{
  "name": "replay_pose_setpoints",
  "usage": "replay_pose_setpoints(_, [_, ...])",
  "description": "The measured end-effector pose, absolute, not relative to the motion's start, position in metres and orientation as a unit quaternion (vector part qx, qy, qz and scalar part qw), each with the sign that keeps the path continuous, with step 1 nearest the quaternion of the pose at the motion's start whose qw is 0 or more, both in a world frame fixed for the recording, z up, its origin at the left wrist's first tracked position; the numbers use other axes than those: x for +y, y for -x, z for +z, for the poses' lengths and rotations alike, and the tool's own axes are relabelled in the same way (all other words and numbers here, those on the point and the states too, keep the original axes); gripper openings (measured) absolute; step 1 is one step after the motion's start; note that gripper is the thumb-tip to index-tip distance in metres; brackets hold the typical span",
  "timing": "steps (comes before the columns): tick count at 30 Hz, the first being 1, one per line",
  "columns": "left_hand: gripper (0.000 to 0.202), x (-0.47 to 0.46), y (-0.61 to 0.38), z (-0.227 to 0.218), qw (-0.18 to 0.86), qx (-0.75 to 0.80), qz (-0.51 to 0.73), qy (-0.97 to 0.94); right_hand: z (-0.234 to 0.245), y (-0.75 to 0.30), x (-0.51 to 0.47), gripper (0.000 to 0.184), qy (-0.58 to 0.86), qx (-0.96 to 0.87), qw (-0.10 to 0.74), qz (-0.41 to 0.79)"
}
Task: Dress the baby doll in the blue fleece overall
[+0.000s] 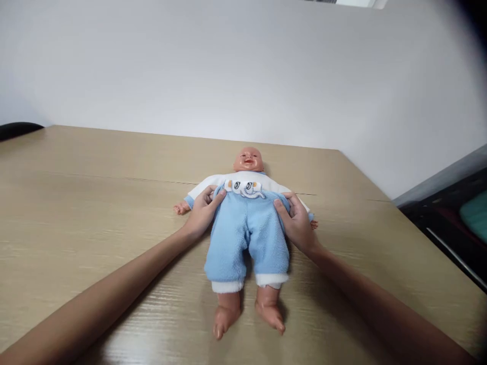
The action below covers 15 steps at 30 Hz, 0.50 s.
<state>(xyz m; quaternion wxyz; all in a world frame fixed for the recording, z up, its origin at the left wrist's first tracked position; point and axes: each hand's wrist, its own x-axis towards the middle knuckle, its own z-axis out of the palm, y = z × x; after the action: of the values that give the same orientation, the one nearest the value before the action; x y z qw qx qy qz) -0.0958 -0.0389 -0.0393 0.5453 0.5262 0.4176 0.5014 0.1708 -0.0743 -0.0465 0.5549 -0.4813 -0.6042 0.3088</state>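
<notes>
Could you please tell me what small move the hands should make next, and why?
Probably ease the left hand and right hand off the blue pants: each grips an upper side, while both white cuffs already sit around the ankles, just above the doll's bare feet.

- One camera sits on the person's head, and this view comes from there.
- It looks forward and down, over the near part of the table [95, 243] to the wall [243, 71] behind it.
- It is close enough to see both whole arms [125, 284] below the elbow or so, coming in from the bottom corners.
- The doll [247, 228] is near the middle, with its feet closest to the camera and its head farther off.
- The view is wide, and a dark curve [477, 12] covers the top right corner.
</notes>
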Motion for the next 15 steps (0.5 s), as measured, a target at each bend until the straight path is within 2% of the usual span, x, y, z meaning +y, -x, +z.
replay_pose_setpoints(3, [0.057, -0.035, 0.103, -0.040, 0.562, 0.435, 0.451, -0.541, -0.053, -0.174, -0.073, 0.036, 0.491, -0.571, 0.545, 0.368])
replay_pose_setpoints(8, [0.052, -0.035, 0.113, -0.043, 0.521, 0.443, 0.427, -0.592, -0.056, -0.176, -0.074, 0.043, 0.506, -0.540, 0.541, 0.400])
replay_pose_setpoints(15, [0.040, -0.028, 0.140, -0.040, 0.487, 0.403, 0.331, -0.700, -0.056, -0.199, -0.084, 0.033, 0.500, -0.633, 0.463, 0.366])
